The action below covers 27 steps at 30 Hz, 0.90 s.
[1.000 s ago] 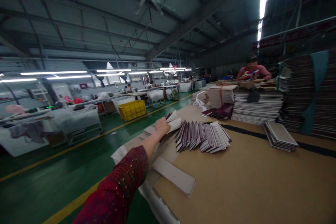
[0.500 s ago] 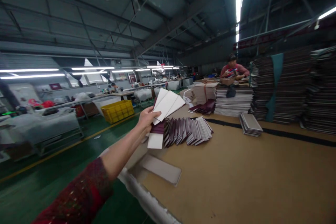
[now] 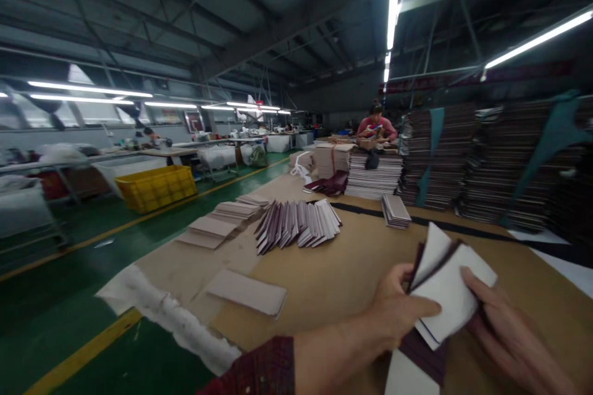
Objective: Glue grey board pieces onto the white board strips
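My left hand (image 3: 398, 311) grips a small bundle of flat folded pieces (image 3: 442, 287), white on one side and dark maroon on the other. It holds them just above the brown table (image 3: 352, 265) at the lower right. My right hand (image 3: 504, 327) touches the bundle's right edge from below, fingers stretched along it. A fanned row of the same maroon and white pieces (image 3: 296, 225) lies farther out on the table.
Grey card strips (image 3: 248, 292) and stacks (image 3: 217, 222) lie to the left near the table edge. Tall piles of flat sheets (image 3: 463, 160) line the back right. A person (image 3: 376, 126) works at the far end. A yellow crate (image 3: 155, 187) stands on the green floor.
My left hand lifted the pieces from beside the fanned row and brought them back close to me. My right hand has come into view and met the bundle.
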Motion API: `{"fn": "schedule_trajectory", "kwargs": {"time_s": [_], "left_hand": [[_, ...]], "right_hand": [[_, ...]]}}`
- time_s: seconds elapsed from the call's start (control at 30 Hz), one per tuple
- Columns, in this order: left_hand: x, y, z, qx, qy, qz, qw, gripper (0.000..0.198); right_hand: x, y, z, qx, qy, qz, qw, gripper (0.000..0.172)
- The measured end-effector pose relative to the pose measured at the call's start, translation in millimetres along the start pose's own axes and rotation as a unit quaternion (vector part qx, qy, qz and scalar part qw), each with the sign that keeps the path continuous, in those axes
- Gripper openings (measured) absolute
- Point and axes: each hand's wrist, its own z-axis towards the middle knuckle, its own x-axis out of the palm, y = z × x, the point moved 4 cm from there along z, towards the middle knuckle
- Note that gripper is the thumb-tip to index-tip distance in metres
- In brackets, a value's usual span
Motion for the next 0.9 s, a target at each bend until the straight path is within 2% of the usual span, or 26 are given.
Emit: {"fn": "schedule_trajectory", "kwargs": {"time_s": [0.1, 0.23, 0.33, 0.5, 0.6, 0.73, 0.9], "left_hand": [[-8.1, 13, 8, -0.040, 0.000, -0.042, 0.998, 0.070], [-15.9, 24, 9, -0.087, 0.034, -0.072, 0.993, 0.070], [-12.4, 27, 5, -0.112, 0.049, -0.134, 0.983, 0.064], [-2.8, 23, 0, -0.157, 0.070, -0.233, 0.957, 0.041], [-5.2, 22, -2, -0.178, 0.094, -0.239, 0.950, 0.034], [-13.1, 28, -7, -0.244, 0.140, -0.238, 0.930, 0.030], [-17.0, 31, -10, -0.237, 0.174, -0.224, 0.929, 0.030]], "right_hand": [[8, -12, 4, 0.026, 0.001, 0.038, 0.999, 0.043], [18, -26, -2, 0.045, 0.038, 0.065, 0.996, 0.051], [22, -25, -8, 0.056, 0.055, 0.075, 0.994, 0.053], [28, -19, -17, 0.067, 0.085, 0.084, 0.991, 0.052], [32, -17, -24, 0.071, 0.108, 0.091, 0.987, 0.053], [37, -17, -35, 0.079, 0.147, 0.094, 0.981, 0.058], [43, -19, -41, 0.068, 0.200, 0.062, 0.975, 0.053]]}}
